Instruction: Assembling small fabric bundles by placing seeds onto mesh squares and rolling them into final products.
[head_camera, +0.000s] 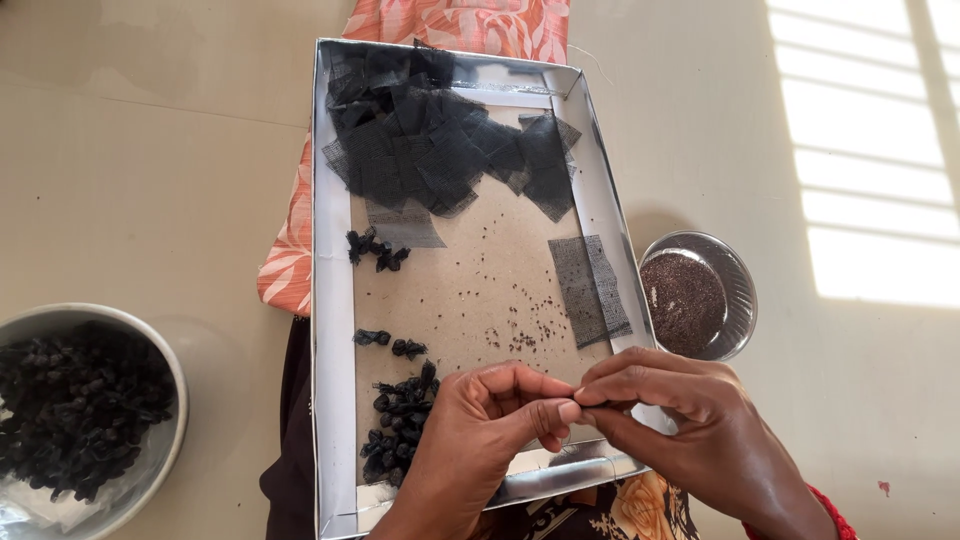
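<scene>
- Fingertips of both my hands meet at the near edge of the tray (333, 300); my left hand (480, 425) comes in from six o'clock, my right hand (670, 425) from about four o'clock
- Left thumb and forefinger are pinched nearly closed against the right ones; something small sits between them, yet it is hidden by the fingers, so I cannot tell what it is; the other fingers of each hand curl loosely inward
- The tray is a shallow box with silvery walls and a brown cardboard floor; it rests on my lap over orange patterned cloth (290, 250)
- At twelve o'clock in the tray lies a heap of black net squares (430, 140); one single net square (590, 290) lies flat at about two o'clock from my hands, apart from the heap
- Just beside my left hand, at nine o'clock, sits a cluster of small black tied bundles (400, 425); a few more bundles lie further up at eleven o'clock
- Loose dark seeds (520, 320) are scattered on the cardboard just above my hands
- Outside the tray, at two o'clock, stands a small steel bowl of dark seeds (697, 295); at nine o'clock, well apart, a larger metal bowl of black bundles (85, 410) stands on the floor
</scene>
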